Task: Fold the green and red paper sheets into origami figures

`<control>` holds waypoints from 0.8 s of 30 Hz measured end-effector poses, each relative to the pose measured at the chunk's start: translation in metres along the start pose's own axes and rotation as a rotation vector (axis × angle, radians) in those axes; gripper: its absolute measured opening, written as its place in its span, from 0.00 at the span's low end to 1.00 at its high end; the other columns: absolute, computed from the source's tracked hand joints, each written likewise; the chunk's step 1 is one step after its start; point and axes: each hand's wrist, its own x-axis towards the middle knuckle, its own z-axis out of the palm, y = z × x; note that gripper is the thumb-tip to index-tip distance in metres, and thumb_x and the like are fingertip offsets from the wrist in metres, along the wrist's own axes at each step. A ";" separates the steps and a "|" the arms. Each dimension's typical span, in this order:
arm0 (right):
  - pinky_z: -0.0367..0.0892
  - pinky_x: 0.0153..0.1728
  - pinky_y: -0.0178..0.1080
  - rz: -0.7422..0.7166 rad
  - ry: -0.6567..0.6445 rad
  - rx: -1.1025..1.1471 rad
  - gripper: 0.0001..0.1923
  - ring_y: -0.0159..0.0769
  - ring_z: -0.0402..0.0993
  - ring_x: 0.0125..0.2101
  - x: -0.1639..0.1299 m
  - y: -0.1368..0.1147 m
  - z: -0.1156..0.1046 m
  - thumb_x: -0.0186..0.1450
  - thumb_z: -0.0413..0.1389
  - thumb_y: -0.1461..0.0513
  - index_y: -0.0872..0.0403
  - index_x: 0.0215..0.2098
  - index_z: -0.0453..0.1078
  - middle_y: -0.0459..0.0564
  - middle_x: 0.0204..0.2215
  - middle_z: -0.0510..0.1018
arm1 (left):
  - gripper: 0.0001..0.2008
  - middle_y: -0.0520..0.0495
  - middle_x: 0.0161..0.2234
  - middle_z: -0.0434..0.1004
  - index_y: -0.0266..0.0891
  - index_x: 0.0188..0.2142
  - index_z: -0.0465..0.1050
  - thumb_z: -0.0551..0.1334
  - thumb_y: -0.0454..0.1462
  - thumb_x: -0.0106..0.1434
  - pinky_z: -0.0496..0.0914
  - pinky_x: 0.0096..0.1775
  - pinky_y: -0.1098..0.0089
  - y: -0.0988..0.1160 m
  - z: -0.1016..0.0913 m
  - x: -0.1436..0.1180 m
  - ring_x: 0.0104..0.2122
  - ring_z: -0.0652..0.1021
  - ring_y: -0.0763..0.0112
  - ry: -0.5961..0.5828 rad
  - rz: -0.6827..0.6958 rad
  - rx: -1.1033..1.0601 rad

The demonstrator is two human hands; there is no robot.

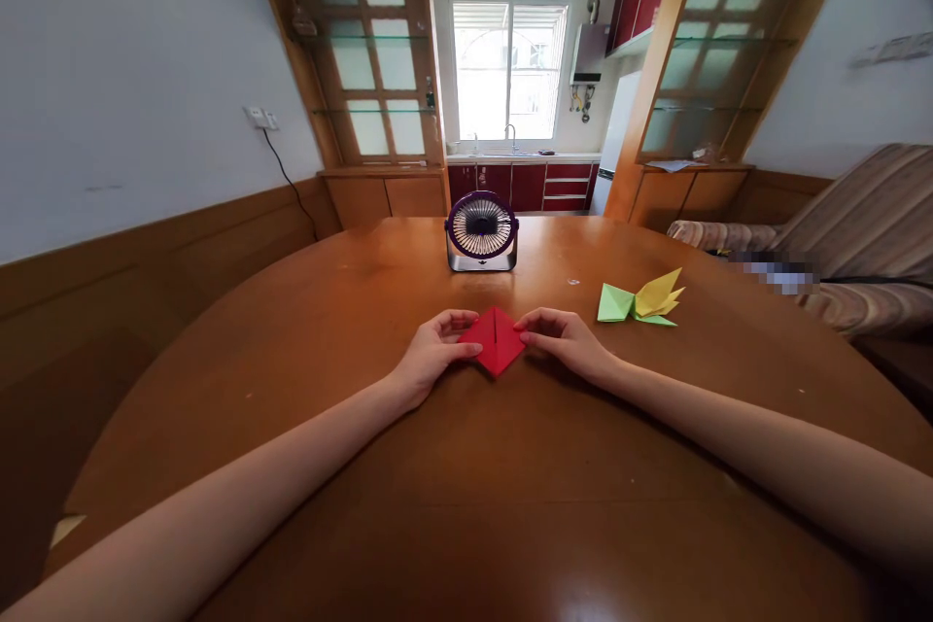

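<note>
A folded red paper (496, 342), diamond-shaped with a centre crease, lies flat on the round wooden table (466, 486). My left hand (431, 352) pinches its left corner with the fingertips. My right hand (563, 338) pinches its right corner the same way. Both arms stretch forward over the tabletop.
A small purple desk fan (482, 232) stands just beyond the paper. A green folded paper (614, 303) and a yellow folded paper shape (658, 295) lie to the right. A striped sofa (852, 233) is at the right, wooden cabinets and a kitchen behind.
</note>
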 end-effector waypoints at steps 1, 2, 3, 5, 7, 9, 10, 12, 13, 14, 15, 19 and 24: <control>0.68 0.37 0.39 -0.004 -0.006 0.008 0.12 0.32 0.71 0.32 0.000 0.001 0.000 0.59 0.62 0.56 0.55 0.37 0.71 0.47 0.32 0.76 | 0.24 0.41 0.49 0.75 0.37 0.45 0.70 0.71 0.33 0.48 0.70 0.51 0.60 -0.001 0.000 0.000 0.47 0.77 0.63 -0.004 0.014 0.019; 0.68 0.35 0.38 -0.008 -0.012 0.017 0.12 0.32 0.71 0.31 0.000 0.001 0.000 0.59 0.61 0.57 0.55 0.38 0.71 0.47 0.32 0.76 | 0.24 0.40 0.49 0.75 0.37 0.46 0.70 0.70 0.32 0.48 0.70 0.51 0.60 -0.001 0.000 0.001 0.47 0.77 0.63 -0.007 0.020 0.030; 0.67 0.34 0.38 -0.013 -0.020 0.021 0.12 0.31 0.71 0.30 0.000 0.001 0.000 0.59 0.61 0.57 0.55 0.38 0.70 0.46 0.32 0.75 | 0.25 0.40 0.49 0.74 0.37 0.46 0.69 0.70 0.32 0.47 0.70 0.50 0.60 -0.001 0.000 0.001 0.47 0.77 0.63 -0.011 0.020 0.030; 0.67 0.33 0.37 -0.029 -0.038 0.003 0.12 0.31 0.70 0.30 -0.001 0.001 0.001 0.59 0.60 0.58 0.54 0.40 0.69 0.46 0.31 0.75 | 0.28 0.40 0.48 0.75 0.37 0.48 0.68 0.70 0.31 0.46 0.71 0.48 0.62 -0.001 0.002 0.000 0.45 0.77 0.63 -0.026 -0.001 -0.001; 0.68 0.34 0.37 -0.051 -0.054 -0.047 0.12 0.32 0.70 0.31 -0.003 -0.001 0.002 0.60 0.59 0.59 0.54 0.40 0.69 0.47 0.33 0.75 | 0.31 0.41 0.47 0.76 0.37 0.50 0.67 0.70 0.30 0.45 0.71 0.45 0.64 0.002 0.006 -0.002 0.42 0.78 0.65 -0.050 -0.046 -0.060; 0.69 0.35 0.38 -0.085 -0.063 -0.105 0.11 0.33 0.71 0.33 -0.004 -0.003 0.004 0.61 0.58 0.59 0.54 0.41 0.69 0.48 0.34 0.75 | 0.30 0.41 0.46 0.77 0.37 0.49 0.68 0.72 0.32 0.46 0.71 0.44 0.66 0.005 0.011 -0.003 0.41 0.78 0.66 -0.054 -0.095 -0.121; 0.69 0.36 0.39 -0.104 -0.066 -0.129 0.11 0.34 0.71 0.34 -0.004 -0.005 0.005 0.61 0.57 0.59 0.54 0.41 0.69 0.48 0.34 0.75 | 0.28 0.42 0.45 0.78 0.36 0.48 0.69 0.72 0.34 0.46 0.71 0.44 0.67 0.006 0.013 -0.004 0.40 0.79 0.67 -0.044 -0.115 -0.145; 0.69 0.37 0.39 -0.139 -0.077 -0.162 0.11 0.35 0.72 0.36 -0.004 -0.007 0.007 0.62 0.57 0.59 0.54 0.41 0.69 0.49 0.34 0.75 | 0.24 0.42 0.42 0.79 0.35 0.44 0.72 0.74 0.38 0.47 0.70 0.42 0.69 0.009 0.016 -0.004 0.37 0.79 0.68 -0.021 -0.147 -0.170; 0.69 0.37 0.39 -0.153 -0.084 -0.168 0.10 0.35 0.71 0.36 -0.004 -0.008 0.009 0.62 0.57 0.59 0.55 0.41 0.70 0.49 0.34 0.76 | 0.22 0.43 0.40 0.80 0.34 0.41 0.74 0.74 0.39 0.47 0.70 0.40 0.70 0.010 0.017 -0.004 0.35 0.78 0.70 -0.013 -0.159 -0.170; 0.69 0.38 0.39 -0.160 -0.091 -0.167 0.10 0.35 0.71 0.36 -0.004 -0.009 0.011 0.63 0.56 0.59 0.55 0.41 0.70 0.49 0.35 0.76 | 0.21 0.44 0.37 0.80 0.34 0.38 0.75 0.75 0.40 0.46 0.70 0.37 0.71 0.011 0.018 -0.004 0.32 0.78 0.71 -0.005 -0.169 -0.164; 0.69 0.38 0.39 -0.161 -0.094 -0.157 0.10 0.34 0.71 0.36 -0.004 -0.009 0.012 0.63 0.56 0.59 0.55 0.41 0.70 0.49 0.35 0.75 | 0.20 0.45 0.35 0.80 0.33 0.36 0.76 0.75 0.41 0.45 0.69 0.35 0.72 0.012 0.017 -0.004 0.30 0.77 0.72 0.005 -0.179 -0.157; 0.70 0.37 0.38 -0.113 -0.071 -0.078 0.14 0.32 0.71 0.34 -0.003 -0.006 0.017 0.61 0.59 0.59 0.53 0.45 0.67 0.47 0.35 0.74 | 0.20 0.46 0.32 0.80 0.34 0.33 0.77 0.76 0.41 0.41 0.68 0.32 0.72 0.012 0.014 -0.003 0.28 0.76 0.72 0.070 -0.205 -0.162; 0.70 0.39 0.40 -0.164 -0.007 -0.241 0.15 0.34 0.71 0.36 -0.004 -0.007 0.018 0.61 0.60 0.59 0.53 0.45 0.67 0.49 0.37 0.73 | 0.21 0.45 0.34 0.79 0.34 0.35 0.77 0.74 0.44 0.45 0.68 0.33 0.71 0.005 0.007 0.003 0.29 0.76 0.70 0.048 -0.077 0.000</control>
